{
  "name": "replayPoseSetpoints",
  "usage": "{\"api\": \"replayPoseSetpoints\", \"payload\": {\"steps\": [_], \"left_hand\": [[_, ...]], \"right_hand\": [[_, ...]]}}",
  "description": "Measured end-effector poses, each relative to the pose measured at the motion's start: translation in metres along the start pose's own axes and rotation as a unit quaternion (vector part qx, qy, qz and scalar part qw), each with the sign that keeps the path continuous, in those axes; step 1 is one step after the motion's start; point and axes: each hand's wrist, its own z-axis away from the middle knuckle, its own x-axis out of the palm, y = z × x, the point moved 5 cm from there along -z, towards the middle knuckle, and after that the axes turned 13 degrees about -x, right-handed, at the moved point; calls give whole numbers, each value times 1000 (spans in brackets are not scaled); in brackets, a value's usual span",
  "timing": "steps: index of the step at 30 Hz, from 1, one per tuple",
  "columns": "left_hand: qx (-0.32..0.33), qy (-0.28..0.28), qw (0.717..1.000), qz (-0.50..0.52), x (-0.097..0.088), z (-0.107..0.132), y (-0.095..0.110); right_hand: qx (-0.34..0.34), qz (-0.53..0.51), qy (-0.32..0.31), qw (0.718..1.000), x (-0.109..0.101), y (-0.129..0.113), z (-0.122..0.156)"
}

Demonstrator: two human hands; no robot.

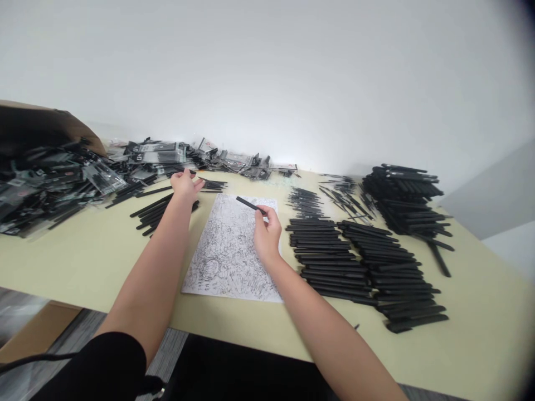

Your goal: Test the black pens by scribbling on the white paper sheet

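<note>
My right hand is closed on a thin black pen, held above a white sheet covered in scribbles. My left hand reaches forward over a loose group of black pens left of the sheet; its fingers curl down at the pens, and what they grip, if anything, is hidden.
Neat rows of black pens lie right of the sheet, with a taller stack behind. Packaged pens in clear wrappers pile up at the left and along the back wall. A cardboard box stands far left.
</note>
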Motion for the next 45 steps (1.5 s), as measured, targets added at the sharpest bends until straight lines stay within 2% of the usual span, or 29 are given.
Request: {"api": "replayPoseSetpoints", "payload": {"steps": [4, 9, 25, 30, 37, 45], "left_hand": [[-19, -3, 1000, 8, -1, -3, -2], [-12, 6, 999, -41, 0, -2, -3], [-18, -27, 993, -117, 4, -9, -9], [-3, -33, 990, -135, 6, -6, -6], [52, -16, 980, -193, 9, -1, -4], [51, -47, 966, -248, 10, 2, -4]], "right_hand": [[0, 2, -1, 1000, 0, 1, 0], [0, 4, 2, 1000, 0, 2, 0], [-2, 3, 5, 1000, 0, 1, 0], [6, -1, 2, 1000, 0, 2, 0], [7, -7, 1, 1000, 0, 2, 0], [10, -4, -1, 1000, 0, 2, 0]]}}
